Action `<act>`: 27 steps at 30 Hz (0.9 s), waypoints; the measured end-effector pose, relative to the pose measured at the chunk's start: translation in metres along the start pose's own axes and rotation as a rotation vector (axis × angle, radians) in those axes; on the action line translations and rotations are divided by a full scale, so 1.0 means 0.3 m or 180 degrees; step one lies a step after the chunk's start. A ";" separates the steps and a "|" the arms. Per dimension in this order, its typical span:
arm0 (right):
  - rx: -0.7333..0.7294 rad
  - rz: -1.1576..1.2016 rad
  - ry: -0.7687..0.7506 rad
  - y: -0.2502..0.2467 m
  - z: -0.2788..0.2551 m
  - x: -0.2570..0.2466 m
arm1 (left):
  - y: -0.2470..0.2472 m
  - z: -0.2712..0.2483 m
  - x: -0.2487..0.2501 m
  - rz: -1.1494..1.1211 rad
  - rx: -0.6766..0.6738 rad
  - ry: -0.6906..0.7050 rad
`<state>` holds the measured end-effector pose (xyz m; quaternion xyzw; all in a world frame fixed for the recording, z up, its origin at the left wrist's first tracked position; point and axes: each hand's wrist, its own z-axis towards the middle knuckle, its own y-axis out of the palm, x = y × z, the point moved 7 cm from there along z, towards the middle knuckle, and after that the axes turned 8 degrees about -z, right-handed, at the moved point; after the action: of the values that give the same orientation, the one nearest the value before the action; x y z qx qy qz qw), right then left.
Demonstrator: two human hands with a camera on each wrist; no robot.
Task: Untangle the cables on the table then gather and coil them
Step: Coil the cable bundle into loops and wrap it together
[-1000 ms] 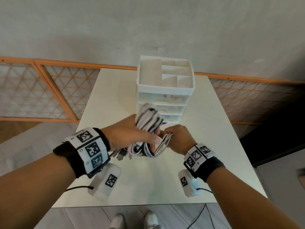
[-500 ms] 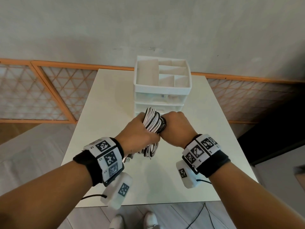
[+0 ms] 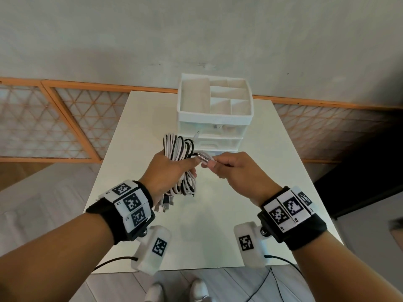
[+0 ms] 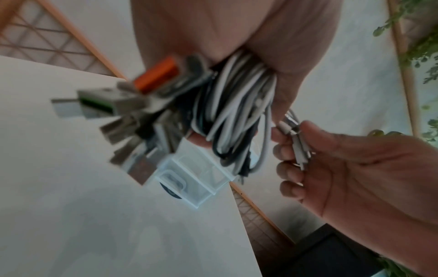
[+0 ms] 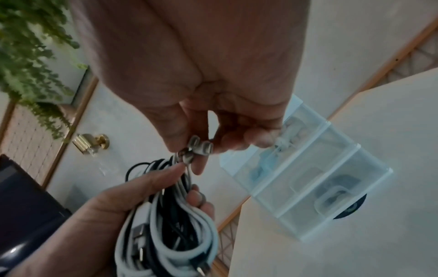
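Observation:
A coiled bundle of white and black cables is gripped in my left hand, held above the white table. Loops stick up above the fist, and several USB plugs hang below it. My right hand pinches the small connector ends of the cables just right of the bundle. In the left wrist view the cables run through my palm. The right wrist view shows the coil in my left hand.
A white drawer organiser with clear drawers and an open divided top stands at the table's far middle, just behind the hands. Orange lattice panels and a grey wall lie beyond. Floor and my shoes show below the near edge.
My right hand has drawn away to the right from the bundle, pulling the connector ends out sideways. The left hand has kept its grip and turned the coil more upright.

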<state>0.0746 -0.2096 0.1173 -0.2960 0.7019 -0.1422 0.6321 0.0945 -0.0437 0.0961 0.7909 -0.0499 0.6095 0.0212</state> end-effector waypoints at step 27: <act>0.0908 0.0249 -0.0332 0.084 -0.013 -0.021 | 0.058 -0.006 0.019 -0.0510 -0.0538 -0.0212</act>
<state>0.0649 -0.1869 0.1086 -0.1827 0.6518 -0.2001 0.7083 0.0925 -0.0612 0.1016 0.8076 -0.0384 0.5728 0.1348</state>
